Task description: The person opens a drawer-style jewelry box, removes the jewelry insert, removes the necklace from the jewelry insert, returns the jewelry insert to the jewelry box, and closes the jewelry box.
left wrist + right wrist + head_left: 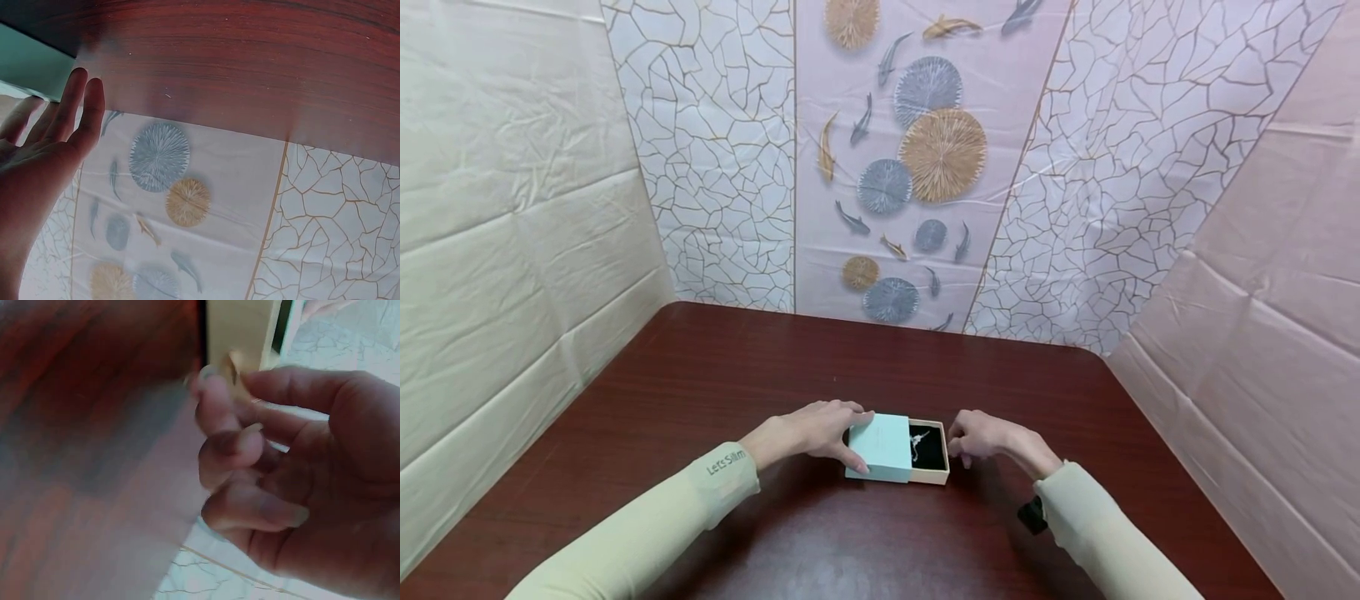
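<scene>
Pale left sleeve (647, 521) and matching right sleeve (1112, 533) lay across the near side of a dark wooden tabletop (737, 358), angled so that both hands met at a small jewelry box (880, 473), a central spot probably chosen because either arm could reach it comfortably. The person's left hand (820, 429) spanned the left end of the box's pale-blue cover (883, 442), thumb at the near side and fingers toward the far side, a fairly wide grip that appeared meant to keep the cover from sliding. At the right end, the right hand (988, 435) was drawn in narrow, thumb and forefinger pinching what looked, from the right wrist, like a small tan tab (235, 372) at the end of the cream tray (928, 477), the other fingers curled toward the palm. Such a tab likely offered a hold where the tray's flat wall gave little. The tray stood partly out of the cover to the right, exposing a silvery ornament (916, 443) against black lining (935, 454); the dark backing presumably cushioned the piece and set off its shine. Whether more of the ornament lay under the cover could not be told. Beyond the far edge of the tabletop hung a patterned wall covering (943, 154).
</scene>
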A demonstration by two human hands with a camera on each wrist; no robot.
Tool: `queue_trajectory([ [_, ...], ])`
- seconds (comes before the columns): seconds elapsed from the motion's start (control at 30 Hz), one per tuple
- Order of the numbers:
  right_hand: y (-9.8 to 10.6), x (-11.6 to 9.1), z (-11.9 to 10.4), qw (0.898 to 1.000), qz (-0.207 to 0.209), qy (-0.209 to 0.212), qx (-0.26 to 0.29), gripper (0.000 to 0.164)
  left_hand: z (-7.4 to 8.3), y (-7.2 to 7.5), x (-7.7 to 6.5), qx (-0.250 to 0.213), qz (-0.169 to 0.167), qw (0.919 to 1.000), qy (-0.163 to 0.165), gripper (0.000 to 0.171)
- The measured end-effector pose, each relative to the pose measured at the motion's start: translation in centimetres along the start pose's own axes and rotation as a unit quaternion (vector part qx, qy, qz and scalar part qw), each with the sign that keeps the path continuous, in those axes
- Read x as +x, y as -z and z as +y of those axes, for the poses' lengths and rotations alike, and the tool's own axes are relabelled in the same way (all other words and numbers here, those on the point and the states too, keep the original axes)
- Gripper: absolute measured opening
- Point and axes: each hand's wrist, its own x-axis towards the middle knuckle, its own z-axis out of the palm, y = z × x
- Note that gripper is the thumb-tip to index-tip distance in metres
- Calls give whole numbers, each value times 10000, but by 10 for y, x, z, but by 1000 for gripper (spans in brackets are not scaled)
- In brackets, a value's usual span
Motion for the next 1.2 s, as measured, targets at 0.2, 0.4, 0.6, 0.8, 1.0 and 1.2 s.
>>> queue_trajectory([
  [0.2,-2,-2,-18,9908,1151,70,-708,14,-1,1,0,15,-25,10000,34,91],
  [0.4,-11,-2,-28,9878,1194,180,-987,19,-1,1,0,-21,-32,10000,13,90],
  [0.6,-15,-1,-31,9894,982,54,-1066,19,0,0,0,72,-13,10000,10,90],
  [0.8,-19,2,-31,9915,855,107,-978,30,0,0,-1,93,-10,10000,19,91],
  [1.0,-18,6,-31,9925,840,61,-885,51,-1,0,-1,86,18,10000,18,91],
  [1.2,-18,6,-29,9941,830,227,-661,56,1,-1,-4,-16,10,10000,-30,90],
])
